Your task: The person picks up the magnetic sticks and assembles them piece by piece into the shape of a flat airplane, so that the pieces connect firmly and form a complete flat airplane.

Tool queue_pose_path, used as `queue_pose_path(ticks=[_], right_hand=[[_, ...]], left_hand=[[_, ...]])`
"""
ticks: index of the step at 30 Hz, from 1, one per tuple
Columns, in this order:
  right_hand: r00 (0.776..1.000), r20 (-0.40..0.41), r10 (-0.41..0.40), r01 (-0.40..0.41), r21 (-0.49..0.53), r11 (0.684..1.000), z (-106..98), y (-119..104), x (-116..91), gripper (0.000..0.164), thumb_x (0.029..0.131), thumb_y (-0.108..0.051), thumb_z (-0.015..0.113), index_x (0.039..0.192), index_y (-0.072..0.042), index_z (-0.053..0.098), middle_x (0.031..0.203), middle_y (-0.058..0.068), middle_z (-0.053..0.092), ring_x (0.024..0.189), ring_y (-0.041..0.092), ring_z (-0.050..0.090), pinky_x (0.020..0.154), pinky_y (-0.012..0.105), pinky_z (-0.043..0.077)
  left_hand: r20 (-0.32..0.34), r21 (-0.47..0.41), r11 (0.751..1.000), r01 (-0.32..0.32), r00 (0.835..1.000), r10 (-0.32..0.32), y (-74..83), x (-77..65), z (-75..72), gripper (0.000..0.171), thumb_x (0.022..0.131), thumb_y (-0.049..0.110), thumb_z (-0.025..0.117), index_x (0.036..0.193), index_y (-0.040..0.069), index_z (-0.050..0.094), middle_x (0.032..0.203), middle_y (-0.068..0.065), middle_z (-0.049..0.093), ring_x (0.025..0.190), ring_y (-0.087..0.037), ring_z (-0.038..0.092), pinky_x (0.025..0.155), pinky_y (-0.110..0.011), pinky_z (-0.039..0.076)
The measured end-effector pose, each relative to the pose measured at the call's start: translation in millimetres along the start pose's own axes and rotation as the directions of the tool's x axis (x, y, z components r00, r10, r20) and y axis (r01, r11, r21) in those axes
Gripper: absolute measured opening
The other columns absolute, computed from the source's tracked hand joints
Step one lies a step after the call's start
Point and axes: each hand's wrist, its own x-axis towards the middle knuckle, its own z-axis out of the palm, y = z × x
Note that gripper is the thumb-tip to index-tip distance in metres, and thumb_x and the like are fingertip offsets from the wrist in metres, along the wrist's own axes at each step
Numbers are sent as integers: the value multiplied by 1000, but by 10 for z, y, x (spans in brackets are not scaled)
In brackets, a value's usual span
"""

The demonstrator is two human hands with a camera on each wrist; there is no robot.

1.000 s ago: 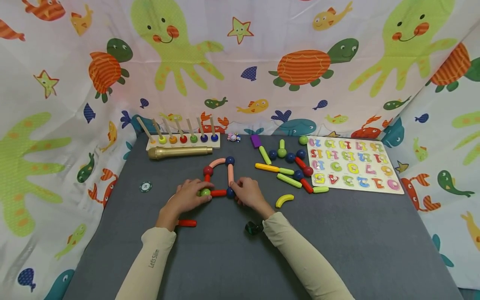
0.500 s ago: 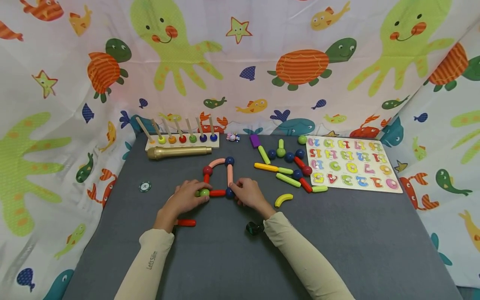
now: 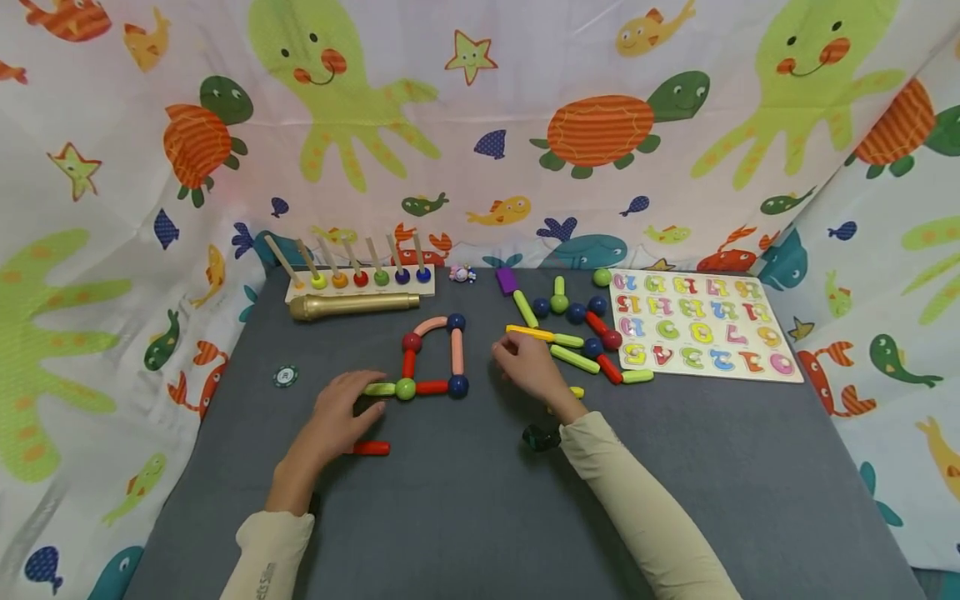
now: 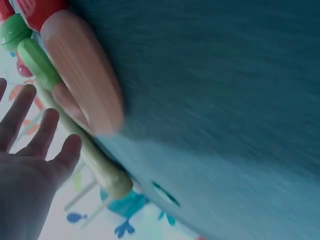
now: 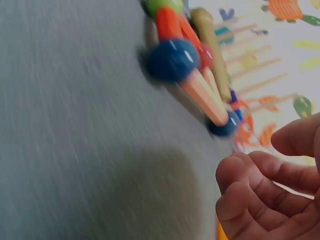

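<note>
My left hand (image 3: 341,417) hovers with spread fingers beside a light green stick (image 3: 379,389); the left wrist view shows nothing in its grasp. That stick joins a green ball (image 3: 405,389) in a linked shape. Red sticks (image 3: 431,387), a red ball (image 3: 412,342), blue balls (image 3: 457,386), a straight pink stick (image 3: 457,352) and a curved pink stick (image 3: 431,325) complete the loop. A separate red stick (image 3: 369,448) lies below the left hand, touching a pink piece (image 4: 82,70) in the left wrist view. To the right, my right hand (image 3: 534,367) is loosely curled and holds nothing.
Loose sticks and balls lie beyond the right hand, including a yellow stick (image 3: 529,332). A number board (image 3: 705,325) sits at the back right. A gold microphone (image 3: 352,307) lies before a peg stand (image 3: 360,283); a poker chip (image 3: 286,376) is at the left.
Both hands have come off the linked shape. The left moved left and nearer the person, uncovering the light green stick; the right moved right and slightly away. The shape stayed put.
</note>
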Motion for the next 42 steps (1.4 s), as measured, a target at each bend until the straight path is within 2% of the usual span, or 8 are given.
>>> queue_pose_path(ticks=[9, 16, 23, 27, 31, 36, 39, 42], right_hand=[[994, -12, -106, 104, -117, 988, -573, 178, -82, 23, 108, -17, 64, 118, 1, 74, 104, 9, 72, 89, 27, 61, 82, 42, 53], [994, -13, -113, 109, -169, 980, -778, 318, -132, 25, 103, -10, 70, 124, 3, 72, 118, 17, 72, 108, 34, 66, 98, 54, 53], [988, -10, -151, 142, -276, 951, -862, 388, -73, 25, 100, -6, 72, 122, 5, 74, 118, 20, 73, 115, 41, 61, 104, 59, 44], [980, 3, -198, 187, -349, 918, -928, 395, 11, 25, 98, -3, 72, 121, 9, 73, 118, 24, 73, 113, 43, 61, 105, 60, 43], [987, 1, -159, 151, -332, 931, -948, 416, 124, 25, 100, -2, 71, 123, 9, 72, 118, 24, 72, 110, 41, 65, 100, 56, 50], [992, 3, -123, 118, -302, 946, -933, 401, 326, 28, 101, -3, 69, 126, 9, 71, 121, 25, 72, 113, 42, 66, 100, 56, 51], [985, 3, -173, 161, -393, 906, -910, 374, 483, 31, 99, -2, 70, 127, 8, 72, 122, 26, 70, 115, 45, 60, 103, 58, 44], [976, 13, -218, 190, -541, 819, -889, 353, 600, 31, 96, -1, 70, 127, 3, 74, 126, 26, 68, 116, 48, 52, 100, 62, 39]], left_hand=[[-53, 58, 998, -39, 998, 42, 65, -619, 6, 32, 94, 7, 83, 126, 4, 75, 119, -9, 74, 115, -37, 66, 101, -63, 47], [-90, 144, 989, -37, 995, 50, 28, -884, 126, 41, 89, 9, 89, 128, 7, 75, 126, -9, 72, 135, -44, 56, 107, -71, 38], [-89, 179, 983, -48, 994, 65, 20, -872, 169, 45, 86, 8, 91, 129, 10, 76, 123, -7, 71, 132, -41, 57, 104, -67, 44], [-52, 179, 984, -12, 998, 22, 44, -804, 169, 42, 88, 9, 90, 128, 12, 76, 119, -5, 69, 120, -33, 61, 98, -58, 50], [3, 181, 982, 51, 999, -52, 77, -757, 144, 37, 91, 10, 87, 126, 13, 76, 117, -4, 66, 111, -27, 61, 93, -53, 52], [8, 193, 979, 72, 997, -75, 86, -715, 133, 31, 91, 8, 87, 120, 13, 78, 115, -4, 66, 107, -28, 63, 91, -52, 53], [-5, 206, 976, 73, 997, -73, 79, -674, 140, 28, 90, 7, 88, 116, 12, 78, 113, -5, 67, 105, -29, 64, 91, -52, 53], [-8, 220, 974, 63, 998, -63, 79, -624, 162, 28, 90, 9, 88, 115, 11, 78, 113, -6, 67, 105, -29, 63, 92, -53, 53]])
